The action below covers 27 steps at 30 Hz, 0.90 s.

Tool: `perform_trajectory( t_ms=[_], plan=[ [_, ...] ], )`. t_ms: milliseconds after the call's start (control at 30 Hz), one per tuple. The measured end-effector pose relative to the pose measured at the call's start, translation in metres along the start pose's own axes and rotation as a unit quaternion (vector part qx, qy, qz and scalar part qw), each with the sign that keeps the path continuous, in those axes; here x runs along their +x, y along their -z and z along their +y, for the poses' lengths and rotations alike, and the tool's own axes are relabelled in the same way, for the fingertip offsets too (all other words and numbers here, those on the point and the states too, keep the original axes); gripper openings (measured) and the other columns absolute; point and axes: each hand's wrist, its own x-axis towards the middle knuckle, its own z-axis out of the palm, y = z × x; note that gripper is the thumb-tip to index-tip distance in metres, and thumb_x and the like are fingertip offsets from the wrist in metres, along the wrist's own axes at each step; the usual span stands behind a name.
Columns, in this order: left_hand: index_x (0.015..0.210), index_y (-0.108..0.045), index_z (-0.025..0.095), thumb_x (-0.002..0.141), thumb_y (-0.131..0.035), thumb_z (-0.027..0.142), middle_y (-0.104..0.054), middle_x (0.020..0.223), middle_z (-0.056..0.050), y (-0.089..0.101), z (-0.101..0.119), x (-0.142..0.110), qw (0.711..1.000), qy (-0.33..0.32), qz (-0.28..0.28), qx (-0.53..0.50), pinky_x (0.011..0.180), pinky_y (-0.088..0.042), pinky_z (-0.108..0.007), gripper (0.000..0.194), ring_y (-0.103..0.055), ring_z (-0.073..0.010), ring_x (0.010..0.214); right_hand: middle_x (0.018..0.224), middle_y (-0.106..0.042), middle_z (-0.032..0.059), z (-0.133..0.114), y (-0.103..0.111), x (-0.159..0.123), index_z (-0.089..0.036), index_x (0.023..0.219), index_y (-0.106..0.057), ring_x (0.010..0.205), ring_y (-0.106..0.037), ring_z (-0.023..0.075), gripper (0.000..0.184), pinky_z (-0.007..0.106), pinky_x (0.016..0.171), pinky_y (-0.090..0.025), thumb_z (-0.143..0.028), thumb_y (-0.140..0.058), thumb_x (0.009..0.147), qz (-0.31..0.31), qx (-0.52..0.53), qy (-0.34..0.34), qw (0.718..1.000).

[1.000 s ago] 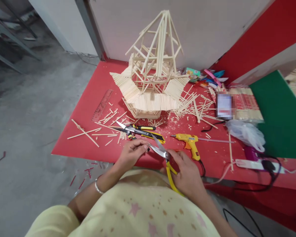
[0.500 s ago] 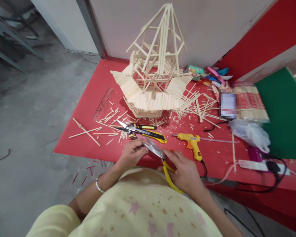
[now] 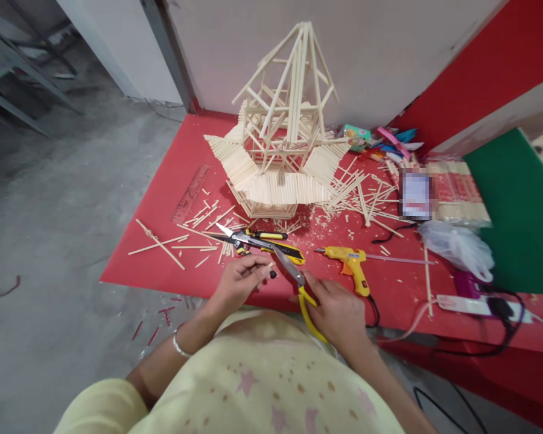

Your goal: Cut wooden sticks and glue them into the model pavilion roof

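Note:
My right hand [image 3: 337,307] is closed around the yellow-handled scissors [image 3: 290,265], whose metal blades point up and left. Facing the blades, my left hand [image 3: 242,280] is closed in a pinch. A short pale stick end [image 3: 270,266] shows at its fingertips, beside a small dark round thing [image 3: 273,274] I cannot make out. The scissors are apart from the left fingertips. Just beyond the hands lie a yellow and black utility knife [image 3: 287,250] and dark-handled pliers [image 3: 241,241]. Behind them stands a tower-like model [image 3: 280,187] made of wooden sticks.
A yellow hot glue gun [image 3: 353,262] rests right of the hands, near a white power strip [image 3: 461,304] with cables. Loose sticks [image 3: 359,193] and shavings surround the model. A clear ruler [image 3: 190,193] lies left; a plastic bag [image 3: 457,247] and packed sticks [image 3: 461,193] are right.
The scissor blades have moved away from my left fingertips to the right. The pale stick end and dark round thing now show there. The view has shifted slightly.

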Motion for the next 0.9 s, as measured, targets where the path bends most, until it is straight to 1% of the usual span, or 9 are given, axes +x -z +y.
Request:
perform_trajectory(
  t_ms=[133,267,367,433,500,633,700,800,900],
  plan=[
    [0.091,-0.067,0.015,0.080,-0.073,0.036,-0.071,0.072,-0.006,-0.002,0.015,0.002,0.996,-0.007,0.008,-0.088,0.058,-0.051,-0.027,0.024,-0.064,-0.0147,0.060,0.102,-0.069,0.0101,0.000,-0.006,0.008,-0.021,0.135,-0.057,0.093,-0.061,0.0236,0.046,0.030,0.075,-0.045,-0.036,-0.054,0.092,0.034,-0.015,0.002,0.999],
    [0.087,-0.064,0.016,0.079,-0.074,0.033,-0.072,0.071,-0.005,-0.007,0.043,0.003,0.991,-0.049,0.015,-0.127,0.066,-0.054,-0.030,0.021,-0.068,-0.0169,0.066,0.106,-0.070,0.0116,-0.011,0.015,0.021,-0.019,0.117,-0.068,0.095,-0.063,0.0225,0.032,0.032,0.081,-0.049,-0.035,-0.051,0.095,0.120,0.109,0.005,0.987],
    [0.088,-0.063,0.017,0.079,-0.074,0.033,-0.072,0.072,-0.004,-0.014,0.062,0.003,0.987,-0.078,0.030,-0.134,0.066,-0.054,-0.029,0.022,-0.067,-0.0159,0.066,0.085,-0.073,0.0056,-0.034,0.046,0.038,-0.024,0.101,-0.073,0.075,-0.066,0.0165,0.026,0.026,0.068,-0.051,-0.039,-0.054,0.093,0.138,0.309,0.059,0.939],
    [0.090,-0.061,0.018,0.079,-0.074,0.033,-0.073,0.074,-0.004,-0.020,0.076,0.005,0.984,-0.095,0.034,-0.144,0.063,-0.053,-0.027,0.023,-0.066,-0.0148,0.063,0.084,-0.074,0.0033,-0.051,0.061,0.051,-0.024,0.104,-0.073,0.070,-0.066,0.0148,0.024,0.024,0.064,-0.051,-0.039,-0.059,0.091,0.097,0.423,0.091,0.896],
    [0.091,-0.060,0.019,0.079,-0.074,0.034,-0.073,0.076,-0.003,-0.025,0.090,0.007,0.982,-0.111,0.032,-0.151,0.058,-0.051,-0.025,0.024,-0.065,-0.0137,0.061,0.085,-0.074,0.0029,-0.063,0.069,0.066,-0.023,0.100,-0.073,0.072,-0.066,0.0147,0.021,0.025,0.067,-0.051,-0.035,-0.058,0.092,0.089,0.475,0.105,0.869],
    [0.088,-0.062,0.019,0.080,-0.073,0.037,-0.073,0.077,-0.004,-0.028,0.128,0.017,0.977,-0.183,0.054,-0.096,0.057,-0.050,-0.025,0.023,-0.063,-0.0138,0.061,0.076,-0.071,0.0020,-0.065,0.079,0.095,-0.021,0.086,-0.073,0.068,-0.062,0.0141,0.024,0.024,0.064,-0.046,-0.036,-0.056,0.093,0.098,0.498,0.105,0.855],
    [0.084,-0.064,0.018,0.079,-0.073,0.036,-0.072,0.074,-0.004,-0.022,0.151,0.027,0.963,-0.248,0.101,-0.031,0.059,-0.049,-0.025,0.021,-0.062,-0.0137,0.062,0.070,-0.069,0.0013,-0.061,0.088,0.111,-0.020,0.079,-0.071,0.063,-0.059,0.0135,0.028,0.023,0.059,-0.045,-0.041,-0.057,0.091,0.110,0.513,0.078,0.847],
    [0.081,-0.067,0.017,0.074,-0.078,0.031,-0.067,0.065,-0.001,-0.008,0.185,0.053,0.924,-0.334,0.183,0.040,0.052,-0.043,-0.023,0.019,-0.056,-0.0106,0.054,0.062,-0.065,-0.0007,-0.056,0.107,0.136,-0.019,0.076,-0.070,0.052,-0.052,0.0108,0.033,0.022,0.050,-0.039,-0.048,-0.059,0.088,0.141,0.539,0.027,0.830],
    [0.084,-0.067,0.017,0.070,-0.081,0.028,-0.066,0.067,-0.001,0.001,0.215,0.085,0.926,-0.339,0.153,0.063,0.043,-0.035,-0.022,0.023,-0.051,-0.0074,0.046,0.058,-0.063,-0.0017,-0.055,0.120,0.162,-0.018,0.072,-0.069,0.047,-0.045,0.0084,0.038,0.020,0.046,-0.036,-0.052,-0.059,0.086,0.139,0.563,0.016,0.814]
  ],
)
